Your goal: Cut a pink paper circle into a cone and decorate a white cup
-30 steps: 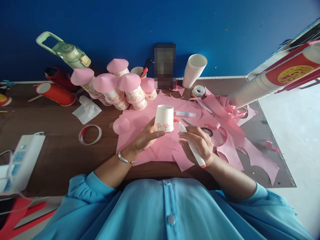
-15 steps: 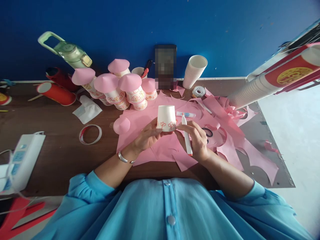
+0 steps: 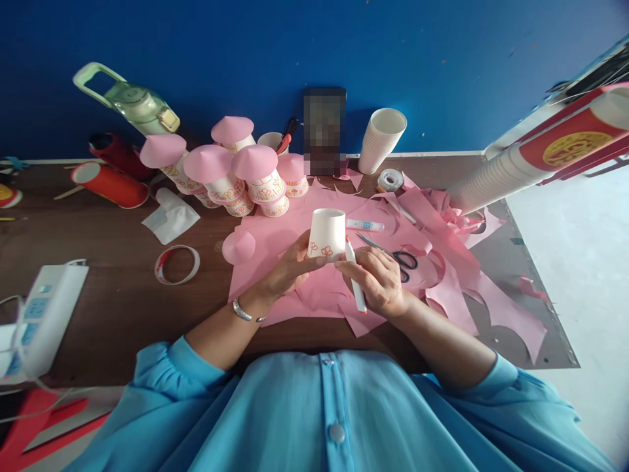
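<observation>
Upside down above the pink paper (image 3: 319,298), a white paper cup (image 3: 327,229) carries red flower outlines along its lower rim. My left hand (image 3: 289,265) is closed on the cup from the left, with the thumb along the rim. In my right hand (image 3: 381,278) is a white marker pen (image 3: 356,278), held upright with its red tip beside the cup's right side. The right fingertips are at the cup's lower right rim. Scissors (image 3: 403,263) with black handles lie on the paper just beyond my right hand, partly hidden by it.
Decorated cups with pink cone roofs (image 3: 255,164) stand at the back left, near a loose pink cone (image 3: 239,248). A tape roll (image 3: 177,265) lies left. Stacked white cups (image 3: 383,141) and a dark blurred device (image 3: 325,131) stand by the blue wall. Pink scraps (image 3: 457,288) spread right.
The cup has turned in my hands, so its flowers have shifted left. My right hand has moved the pen lower and left, and more of the scissors shows.
</observation>
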